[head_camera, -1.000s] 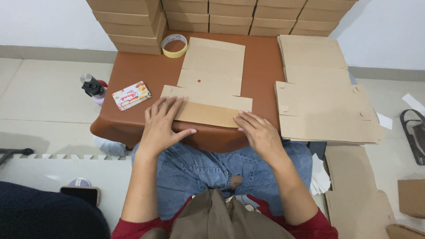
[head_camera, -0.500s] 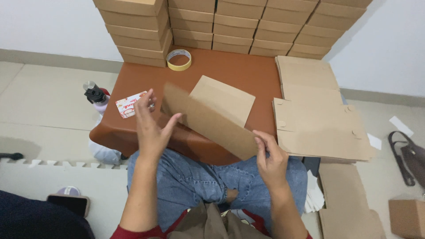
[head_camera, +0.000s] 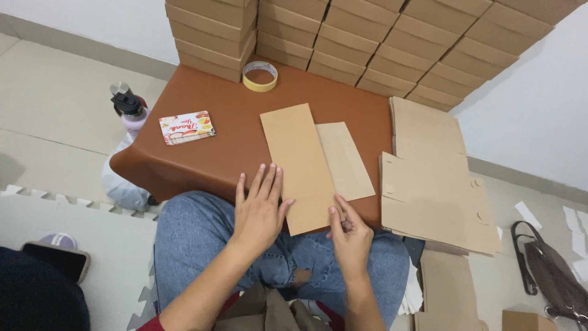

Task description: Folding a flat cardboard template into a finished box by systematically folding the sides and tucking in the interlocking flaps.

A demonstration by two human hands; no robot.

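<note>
Folded cardboard [head_camera: 301, 165] runs long from table [head_camera: 214, 153] front edge to back; left hand [head_camera: 260, 211] flat & open on its left side, right hand [head_camera: 349, 232] pinches its front corner.

Both forearms come up from the bottom edge of the frame, bare from the elbow, with a strip of red sleeve showing at the lower left. The left hand [head_camera: 260, 208] lies just left of the frame's centre, palm down and flat, fingers straight and spread a little, pointing toward the top of the frame, thumb out to the right. The right hand [head_camera: 350, 233] sits slightly lower and right of centre, loosely curled, its index finger and thumb reaching up and left while the other fingers fold in. The hands are near each other but apart. Blue-jeaned knees lie beneath them.
</note>
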